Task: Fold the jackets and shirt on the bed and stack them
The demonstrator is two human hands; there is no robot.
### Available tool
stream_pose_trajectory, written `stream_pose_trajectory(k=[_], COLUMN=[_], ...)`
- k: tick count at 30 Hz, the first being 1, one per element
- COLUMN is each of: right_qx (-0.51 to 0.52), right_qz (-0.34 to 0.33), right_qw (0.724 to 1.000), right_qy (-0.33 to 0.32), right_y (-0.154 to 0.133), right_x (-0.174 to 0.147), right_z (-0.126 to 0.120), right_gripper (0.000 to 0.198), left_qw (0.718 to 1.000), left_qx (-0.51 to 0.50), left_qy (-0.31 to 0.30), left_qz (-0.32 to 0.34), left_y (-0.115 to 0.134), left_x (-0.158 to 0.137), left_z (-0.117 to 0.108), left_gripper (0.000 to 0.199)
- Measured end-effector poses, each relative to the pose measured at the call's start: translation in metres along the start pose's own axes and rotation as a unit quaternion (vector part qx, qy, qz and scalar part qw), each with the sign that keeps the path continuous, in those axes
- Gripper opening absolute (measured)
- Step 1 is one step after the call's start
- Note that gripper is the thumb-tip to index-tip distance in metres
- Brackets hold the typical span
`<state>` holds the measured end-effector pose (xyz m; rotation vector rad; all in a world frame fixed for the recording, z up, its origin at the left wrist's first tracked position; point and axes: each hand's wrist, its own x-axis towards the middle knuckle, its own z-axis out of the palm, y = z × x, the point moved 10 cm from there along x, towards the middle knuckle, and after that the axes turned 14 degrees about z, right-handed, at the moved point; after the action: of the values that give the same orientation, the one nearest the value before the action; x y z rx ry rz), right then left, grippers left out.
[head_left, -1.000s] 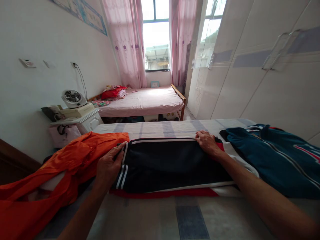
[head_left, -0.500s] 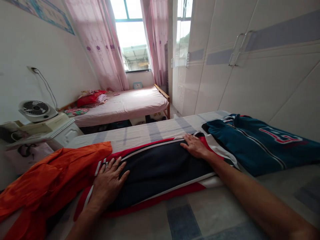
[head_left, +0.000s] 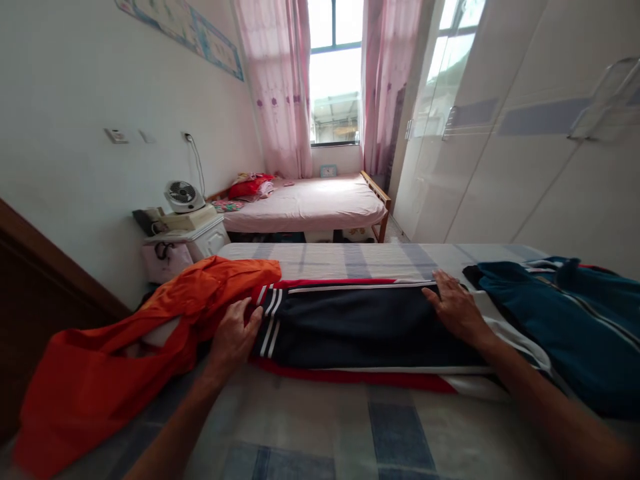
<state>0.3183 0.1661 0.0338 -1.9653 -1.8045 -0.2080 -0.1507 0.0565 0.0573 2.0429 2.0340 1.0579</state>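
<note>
Currently, a folded navy garment (head_left: 360, 327) lies lengthwise across the near bed (head_left: 325, 413), on top of red-and-white fabric (head_left: 360, 379) that shows along its near and far edges. White piping runs down its long sides; pairs of white stripes cross its left end. Left hand (head_left: 235, 333) is at that striped end, fingers bent and close together, thumb set apart from them; whether they pinch any cloth, cannot tell. Right hand (head_left: 457, 310) lies palm down on the garment's right end, fingers extended and slightly fanned toward the far edge, thumb spread wide. 2 other garments flank the navy piece: an orange one (head_left: 215, 283), rumpled, just beside the left hand, and a teal zip jacket (head_left: 580, 327) laid out at right, beyond the right hand. Bed sheet is pale with blue-grey blocks. Past it, a 2nd bed (head_left: 320, 207) with a pink sheet stands below the window (head_left: 335, 80), between 2 pink curtains. Small fan (head_left: 183, 193) sits at left, above a white cabinet (head_left: 213, 240). Pale wardrobe (head_left: 550, 167) lines the right side.
</note>
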Motion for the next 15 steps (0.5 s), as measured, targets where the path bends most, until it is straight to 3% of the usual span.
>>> stream_pose_trajectory(k=[4, 8, 15], right_qx=[0.067, 0.102, 0.087], right_qz=[-0.058, -0.087, -0.083], right_qw=[0.996, 0.99, 0.991], right_qy=[-0.01, -0.042, -0.057], right_y=[-0.044, -0.074, -0.072], right_x=[-0.034, -0.06, -0.072], right_z=[-0.018, -0.013, -0.001], right_gripper=[0.062, 0.056, 0.053], left_qw=[0.996, 0.979, 0.893], left_qx=[-0.029, -0.105, -0.321], left_qy=[-0.032, -0.06, -0.149], left_qz=[-0.08, -0.161, -0.279], left_y=[-0.03, -0.046, -0.044], left_x=[-0.012, -0.002, 0.0], left_z=[-0.007, 0.002, 0.04], left_gripper=[0.06, 0.058, 0.064])
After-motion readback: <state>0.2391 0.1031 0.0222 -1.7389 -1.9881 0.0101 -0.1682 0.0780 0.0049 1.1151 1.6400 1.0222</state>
